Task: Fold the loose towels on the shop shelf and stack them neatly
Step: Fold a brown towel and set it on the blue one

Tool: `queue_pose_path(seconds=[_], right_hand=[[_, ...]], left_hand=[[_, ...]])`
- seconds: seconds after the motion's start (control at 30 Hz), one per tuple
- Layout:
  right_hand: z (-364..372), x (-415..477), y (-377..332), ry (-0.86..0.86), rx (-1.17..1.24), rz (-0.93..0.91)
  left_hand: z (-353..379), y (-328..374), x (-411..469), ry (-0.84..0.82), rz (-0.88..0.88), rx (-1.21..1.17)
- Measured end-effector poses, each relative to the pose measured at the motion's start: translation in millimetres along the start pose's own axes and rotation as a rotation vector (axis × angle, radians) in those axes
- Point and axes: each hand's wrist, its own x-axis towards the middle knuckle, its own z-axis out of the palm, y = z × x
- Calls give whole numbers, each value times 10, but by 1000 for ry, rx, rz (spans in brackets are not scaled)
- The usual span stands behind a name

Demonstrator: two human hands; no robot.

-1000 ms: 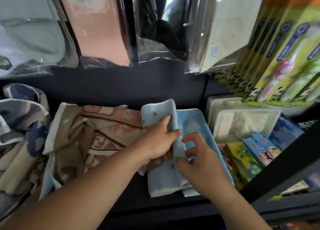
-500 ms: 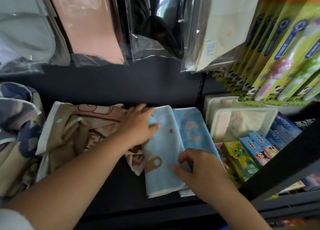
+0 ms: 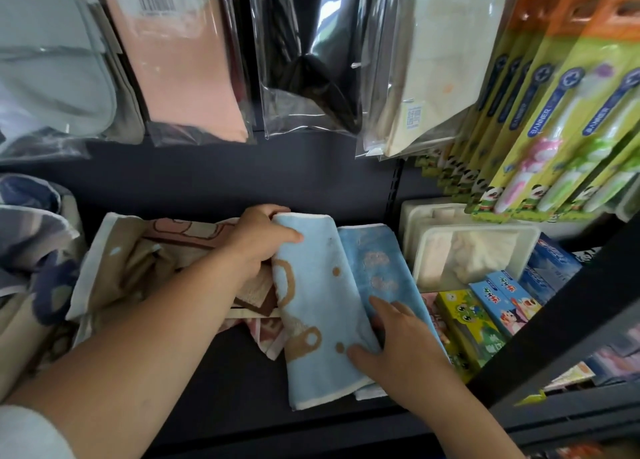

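A folded light-blue towel with brown prints [image 3: 315, 306] lies on the dark shelf [image 3: 221, 386]. My left hand [image 3: 258, 242] grips its far left corner, thumb over the top. My right hand [image 3: 394, 347] pinches its near right edge, thumb on top and fingers tucked between it and a second blue towel with faint cloud prints [image 3: 377, 268] lying beside and partly under it. A loose brown and pink towel [image 3: 138, 261] lies crumpled to the left, partly under my left forearm.
A crumpled grey-blue patterned towel [image 3: 31, 250] sits at far left. Bagged textiles [image 3: 180, 60] hang above. Right of the towels stand white plastic boxes [image 3: 467, 254], small colourful cartons [image 3: 474, 323] and hanging toothbrush packs [image 3: 561, 112]. A dark shelf post [image 3: 554, 327] crosses the right.
My left hand moved from the towel's left side to its far corner and closed round it. My right hand slid its fingers under the near right edge. The camera view shifted slightly.
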Motion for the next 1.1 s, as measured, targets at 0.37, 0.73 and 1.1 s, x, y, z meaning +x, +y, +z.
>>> queue_pose_path(seconds=[0.37,0.73,1.1], right_hand=[[-39,15,-152,-26,-74,40],[-286,-392,-284,103,814,71],[-202,-410,-98,541,692,59]], left_hand=[[-293,16,-267,-134,16,-170],[-226,378,-307,-87,173,-312],[752,559,274,-213,236,-269]])
